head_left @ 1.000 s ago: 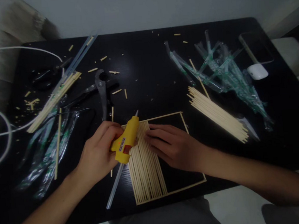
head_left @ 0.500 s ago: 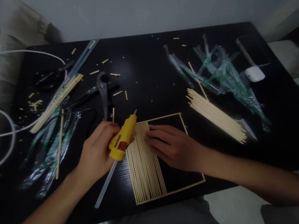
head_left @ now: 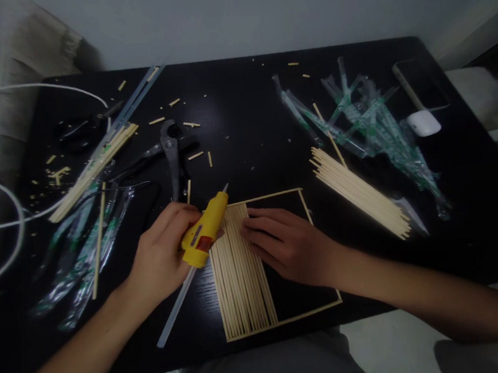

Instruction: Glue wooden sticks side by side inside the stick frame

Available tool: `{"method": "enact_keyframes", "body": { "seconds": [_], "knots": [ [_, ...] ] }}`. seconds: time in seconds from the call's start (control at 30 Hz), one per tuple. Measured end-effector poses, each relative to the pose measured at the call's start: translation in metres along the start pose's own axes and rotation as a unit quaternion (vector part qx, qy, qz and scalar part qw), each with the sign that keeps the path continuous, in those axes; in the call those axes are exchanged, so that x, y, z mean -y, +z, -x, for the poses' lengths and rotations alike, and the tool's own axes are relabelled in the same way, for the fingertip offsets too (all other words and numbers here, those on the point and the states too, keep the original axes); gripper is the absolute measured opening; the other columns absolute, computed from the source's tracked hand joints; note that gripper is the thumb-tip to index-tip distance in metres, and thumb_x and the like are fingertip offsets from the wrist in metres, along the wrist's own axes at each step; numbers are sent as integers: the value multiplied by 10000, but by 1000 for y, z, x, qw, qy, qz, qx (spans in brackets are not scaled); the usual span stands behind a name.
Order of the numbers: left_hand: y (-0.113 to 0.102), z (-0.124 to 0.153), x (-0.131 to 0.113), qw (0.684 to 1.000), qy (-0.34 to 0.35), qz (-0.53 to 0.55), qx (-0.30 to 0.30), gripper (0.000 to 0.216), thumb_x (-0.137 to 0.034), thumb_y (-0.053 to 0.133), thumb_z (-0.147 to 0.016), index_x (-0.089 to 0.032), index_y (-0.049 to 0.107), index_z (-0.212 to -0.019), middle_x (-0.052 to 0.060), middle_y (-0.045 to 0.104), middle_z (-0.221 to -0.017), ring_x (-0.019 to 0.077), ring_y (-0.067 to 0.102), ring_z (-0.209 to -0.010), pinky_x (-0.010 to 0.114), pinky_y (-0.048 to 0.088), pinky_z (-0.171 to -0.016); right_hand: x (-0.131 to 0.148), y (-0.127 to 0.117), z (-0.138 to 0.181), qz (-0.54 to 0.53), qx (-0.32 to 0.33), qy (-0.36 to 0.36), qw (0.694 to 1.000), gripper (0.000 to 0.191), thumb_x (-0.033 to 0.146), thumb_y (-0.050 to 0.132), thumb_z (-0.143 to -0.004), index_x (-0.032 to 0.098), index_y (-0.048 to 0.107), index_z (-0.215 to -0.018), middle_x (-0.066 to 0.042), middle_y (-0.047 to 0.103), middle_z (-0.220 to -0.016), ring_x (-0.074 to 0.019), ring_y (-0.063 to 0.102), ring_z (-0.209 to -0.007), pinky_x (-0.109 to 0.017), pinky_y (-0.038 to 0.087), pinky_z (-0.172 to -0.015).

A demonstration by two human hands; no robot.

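Observation:
My left hand (head_left: 162, 253) is closed around a yellow glue gun (head_left: 204, 227), its nozzle pointing up and away over the frame's far left corner. A long translucent glue stick (head_left: 176, 307) sticks out of the gun's back end. In front of me lies a rectangular frame of thin wooden sticks (head_left: 308, 314), its left part filled with sticks laid side by side (head_left: 241, 273). My right hand (head_left: 290, 241) rests over the frame, fingers together and pressed on the upper end of the rightmost laid stick (head_left: 263, 283). The fingertips are partly hidden.
Pliers (head_left: 171, 152), black-handled scissors (head_left: 78, 131) and a bundle of sticks (head_left: 96, 170) lie at left with plastic wrappers (head_left: 90, 250). At right are more sticks (head_left: 357, 192), a knife blade (head_left: 413, 216), wrappers (head_left: 372, 113), a phone (head_left: 422, 84) and a white earbud case (head_left: 424, 122).

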State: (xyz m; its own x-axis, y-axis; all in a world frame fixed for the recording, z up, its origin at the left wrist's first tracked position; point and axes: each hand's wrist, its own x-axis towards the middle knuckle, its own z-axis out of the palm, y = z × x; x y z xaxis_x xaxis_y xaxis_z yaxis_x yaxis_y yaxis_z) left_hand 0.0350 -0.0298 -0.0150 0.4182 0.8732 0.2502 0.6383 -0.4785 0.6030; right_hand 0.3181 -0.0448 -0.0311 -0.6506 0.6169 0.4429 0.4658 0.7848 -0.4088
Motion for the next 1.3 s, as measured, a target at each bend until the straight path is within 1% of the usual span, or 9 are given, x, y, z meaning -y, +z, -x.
{"method": "enact_keyframes", "body": {
  "seconds": [0.1,0.27,0.4,0.53,0.73,0.8,0.93,1.13,1.3],
  "knots": [
    [1,0,-1,1000,3,-5,-2,96,-327,680,-1066,-238,658,-1095,16,683,-1069,164,716,-936,301,627,-773,0,0,-1,2,1,2,1000,231,84,676,-1060,86,778,-1267,-170,817,-1245,-310,753,-1309,-491,691,-1088],
    [-1,0,-4,1000,-21,-10,10,159,-400,612,-1107,-246,654,-1104,6,677,-1089,160,721,-963,314,628,-806,1,-2,-3,16,-10,-4,1000,192,99,660,-1080,77,782,-1228,-155,827,-1223,-302,773,-1271,-467,702,-1076],
    [0,0,-2,1000,-11,-11,8,142,-384,670,-1088,-244,656,-1111,17,684,-1080,171,719,-949,328,634,-822,1,-2,-3,21,-11,-5,1000,180,96,667,-1076,66,784,-1210,-158,825,-1217,-299,780,-1260,-443,698,-1080],
    [2,1,2,1000,8,-9,-6,122,-336,715,-1055,-238,664,-1104,43,695,-1067,186,714,-920,333,633,-773,1,-1,-2,9,-4,-2,1000,207,86,670,-1068,84,782,-1242,-164,822,-1233,-302,766,-1287,-476,697,-1083],
    [-1,1,-1,1000,-6,-5,9,126,-348,654,-1091,-225,667,-1111,18,681,-1088,168,718,-956,329,627,-816,1,0,-2,11,-1,1,1000,208,108,655,-1087,114,784,-1250,-152,822,-1240,-300,767,-1297,-478,695,-1088],
    [-1,1,-3,1000,-13,-8,10,151,-370,617,-1112,-226,666,-1111,8,673,-1092,159,717,-957,327,622,-823,1,0,-3,14,-5,-2,1000,199,107,653,-1088,92,782,-1240,-156,824,-1233,-304,772,-1284,-472,698,-1083],
    [0,1,-1,1000,-13,-9,8,161,-389,638,-1102,-231,670,-1110,20,681,-1093,166,724,-949,328,631,-812,0,-1,-3,12,-7,-11,1000,189,85,684,-1060,16,774,-1211,-178,823,-1218,-330,779,-1256,-469,701,-1079],
    [1,1,1,1000,0,-14,-1,180,-418,653,-1095,-239,665,-1088,31,694,-1076,172,732,-932,318,640,-788,1,-1,-4,30,-14,-3,999,180,116,644,-1096,95,784,-1208,-120,828,-1222,-290,779,-1259,-425,693,-1091],
    [0,1,-1,1000,-17,-11,11,149,-404,612,-1119,-259,648,-1121,14,675,-1103,175,733,-967,327,634,-824,1,0,-4,16,-8,-6,1000,192,108,643,-1094,78,779,-1226,-159,827,-1220,-299,773,-1273,-463,703,-1070]
  ]
}}
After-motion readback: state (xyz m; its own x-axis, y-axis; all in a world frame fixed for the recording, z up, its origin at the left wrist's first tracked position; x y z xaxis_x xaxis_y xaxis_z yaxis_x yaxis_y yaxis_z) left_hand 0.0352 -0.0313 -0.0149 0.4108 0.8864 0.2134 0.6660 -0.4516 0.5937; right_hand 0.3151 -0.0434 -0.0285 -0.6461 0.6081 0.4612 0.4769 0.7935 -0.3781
